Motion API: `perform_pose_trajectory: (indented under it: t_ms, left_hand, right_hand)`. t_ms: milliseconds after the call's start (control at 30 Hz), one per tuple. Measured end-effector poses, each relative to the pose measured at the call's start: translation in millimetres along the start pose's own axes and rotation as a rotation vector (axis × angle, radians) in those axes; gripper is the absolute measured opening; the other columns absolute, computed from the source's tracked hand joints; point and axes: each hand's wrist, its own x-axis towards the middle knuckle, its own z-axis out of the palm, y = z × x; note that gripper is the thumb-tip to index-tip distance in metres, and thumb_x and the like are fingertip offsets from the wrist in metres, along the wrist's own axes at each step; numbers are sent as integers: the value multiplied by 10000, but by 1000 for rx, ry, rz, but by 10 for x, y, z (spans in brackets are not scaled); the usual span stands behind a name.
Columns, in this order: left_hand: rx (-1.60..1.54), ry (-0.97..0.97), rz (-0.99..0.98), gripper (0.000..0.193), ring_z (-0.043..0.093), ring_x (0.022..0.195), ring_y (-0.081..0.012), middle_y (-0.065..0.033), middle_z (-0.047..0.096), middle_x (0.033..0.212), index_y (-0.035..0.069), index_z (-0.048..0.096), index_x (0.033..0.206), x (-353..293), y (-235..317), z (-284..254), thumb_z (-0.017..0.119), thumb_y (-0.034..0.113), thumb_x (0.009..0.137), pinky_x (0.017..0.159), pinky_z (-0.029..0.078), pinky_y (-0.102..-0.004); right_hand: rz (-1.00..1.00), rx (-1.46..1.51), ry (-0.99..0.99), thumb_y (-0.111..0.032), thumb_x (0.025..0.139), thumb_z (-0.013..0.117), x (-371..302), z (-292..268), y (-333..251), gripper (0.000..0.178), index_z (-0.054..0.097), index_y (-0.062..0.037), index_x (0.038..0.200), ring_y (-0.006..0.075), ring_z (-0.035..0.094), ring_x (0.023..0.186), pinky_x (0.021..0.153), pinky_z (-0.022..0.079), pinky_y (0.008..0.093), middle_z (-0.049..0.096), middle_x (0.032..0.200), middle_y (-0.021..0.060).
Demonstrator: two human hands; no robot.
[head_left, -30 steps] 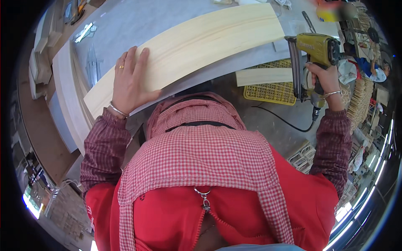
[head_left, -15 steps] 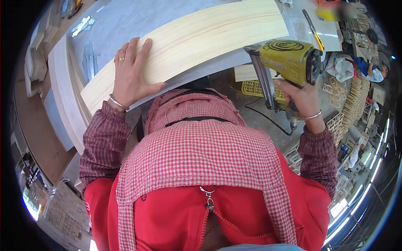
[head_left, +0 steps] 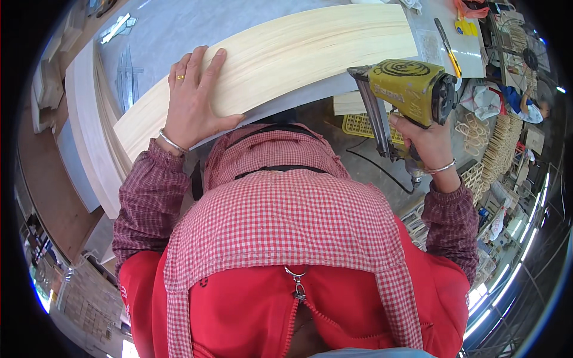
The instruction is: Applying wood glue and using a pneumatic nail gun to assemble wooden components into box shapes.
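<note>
The left grip point(head_left: 194, 101) lies spread on the board point(head_left: 304, 48), which stretches rightward from under it along the counter point(head_left: 173, 27). The right grip point(head_left: 431, 143) is wrapped around the handle of the nail gun point(head_left: 406, 90), its body just above that grip (a dark hose point(head_left: 380, 169) curves below left). Stacked boards point(head_left: 86, 128) sit left of the left grip; a cutter point(head_left: 449, 51) lies beyond the right.

Your red jacket point(head_left: 239, 310) sets off a red-and-white gingham apron point(head_left: 280, 221) and maroon checked sleeves point(head_left: 149, 200), while your nail gun point(head_left: 406, 92) shows mustard yellow with concentric black rings (the crate point(head_left: 357, 126) is a brighter yellow). The pale cream board point(head_left: 310, 45) carries faint tan streaks against the bluish-grey surface point(head_left: 185, 27).
</note>
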Motion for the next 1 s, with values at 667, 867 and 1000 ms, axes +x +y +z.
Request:
perform_pose_trajectory:
  t_ms: [667, 867, 1000]
  left_hand:
    - [-26, 53, -4, 1033, 356, 1185, -360, -176, 340, 1333, 146, 395, 1338, -210, 127, 77, 798, 389, 418, 1035, 228, -471]
    - [-26, 87, 2, 1031, 354, 1191, -356, -177, 334, 1338, 135, 389, 1340, -577, 442, 77, 797, 384, 426, 1045, 221, -472]
    - [-25, 99, 8, 1032, 349, 1199, -356, -179, 328, 1343, 128, 383, 1343, -701, 585, 94, 798, 385, 433, 1051, 214, -473]
  right_hand:
    - [2, -61, 33, -90, 710, 693, -115, 60, -331, 152, 619, 6, 801, 82, 434, 403, 390, 338, 198, 556, 561, 23]
    - [-139, -40, -48, -122, 728, 684, -83, 81, -304, 149, 606, 5, 723, 85, 419, 379, 372, 317, 196, 517, 496, 17]
    - [-176, -43, -89, -134, 735, 680, -112, 103, -293, 165, 600, 5, 697, 87, 411, 368, 367, 312, 196, 506, 480, 17]
